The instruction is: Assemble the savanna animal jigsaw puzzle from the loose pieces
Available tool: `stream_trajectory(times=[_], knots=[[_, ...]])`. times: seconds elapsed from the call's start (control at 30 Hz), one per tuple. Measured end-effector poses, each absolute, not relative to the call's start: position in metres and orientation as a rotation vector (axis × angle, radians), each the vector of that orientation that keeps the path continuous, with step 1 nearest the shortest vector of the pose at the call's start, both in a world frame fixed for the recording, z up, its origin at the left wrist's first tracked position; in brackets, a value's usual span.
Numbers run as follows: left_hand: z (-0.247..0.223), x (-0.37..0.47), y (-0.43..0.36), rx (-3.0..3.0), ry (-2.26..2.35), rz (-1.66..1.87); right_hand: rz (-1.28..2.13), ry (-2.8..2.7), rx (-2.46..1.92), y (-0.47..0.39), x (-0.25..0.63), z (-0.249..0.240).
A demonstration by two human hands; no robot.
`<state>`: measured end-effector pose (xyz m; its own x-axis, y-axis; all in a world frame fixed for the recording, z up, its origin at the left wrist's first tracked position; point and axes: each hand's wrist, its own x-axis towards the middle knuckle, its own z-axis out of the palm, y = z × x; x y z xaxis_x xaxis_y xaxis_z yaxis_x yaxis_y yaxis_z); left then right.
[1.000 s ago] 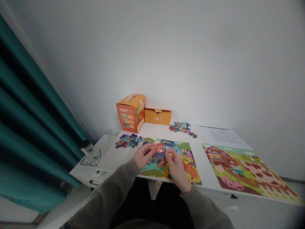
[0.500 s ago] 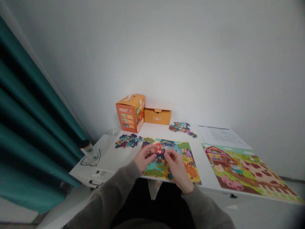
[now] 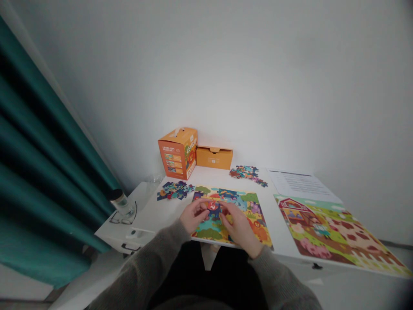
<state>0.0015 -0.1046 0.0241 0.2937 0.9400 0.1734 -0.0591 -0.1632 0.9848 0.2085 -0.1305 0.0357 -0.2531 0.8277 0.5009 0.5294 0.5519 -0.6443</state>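
Between my fingertips are a few dark blue and red puzzle pieces (image 3: 213, 207), held over a colourful animal puzzle board (image 3: 211, 234). My left hand (image 3: 194, 214) pinches their left side, thumb and fingers together. On their right side, my right hand (image 3: 238, 222) grips with thumb and index finger. Whether the pieces are fully joined is too small to tell. Both hands hide part of the board's middle. Loose dark blue puzzle pieces (image 3: 176, 190) lie in a pile just beyond the board's left corner.
Another pile of puzzle pieces (image 3: 247, 172) lies at the back. An orange puzzle box (image 3: 174, 155) and an open orange box (image 3: 213, 158) stand by the wall. To the right are a farm picture (image 3: 322, 228) and paper sheets (image 3: 297, 183). Glasses (image 3: 124, 221) and a jar (image 3: 121, 202) sit left.
The puzzle pieces between my hands have tipped lower and flatter towards the board. My right hand's fingers have shifted slightly along their right side. The camera view has moved slightly.
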Motion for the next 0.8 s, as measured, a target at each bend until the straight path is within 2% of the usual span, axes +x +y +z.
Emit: stream_trajectory(times=[0.3, 0.8], knots=[[0.012, -0.009, -0.103, 1.527, 0.888, 1.083, 0.233, -2.135, -1.189, -0.130, 0.206, 0.036], [-0.002, -0.077, -0.074, 1.685, 1.367, 1.287, 0.282, -2.282, -1.254, -0.108, 0.198, 0.041]])
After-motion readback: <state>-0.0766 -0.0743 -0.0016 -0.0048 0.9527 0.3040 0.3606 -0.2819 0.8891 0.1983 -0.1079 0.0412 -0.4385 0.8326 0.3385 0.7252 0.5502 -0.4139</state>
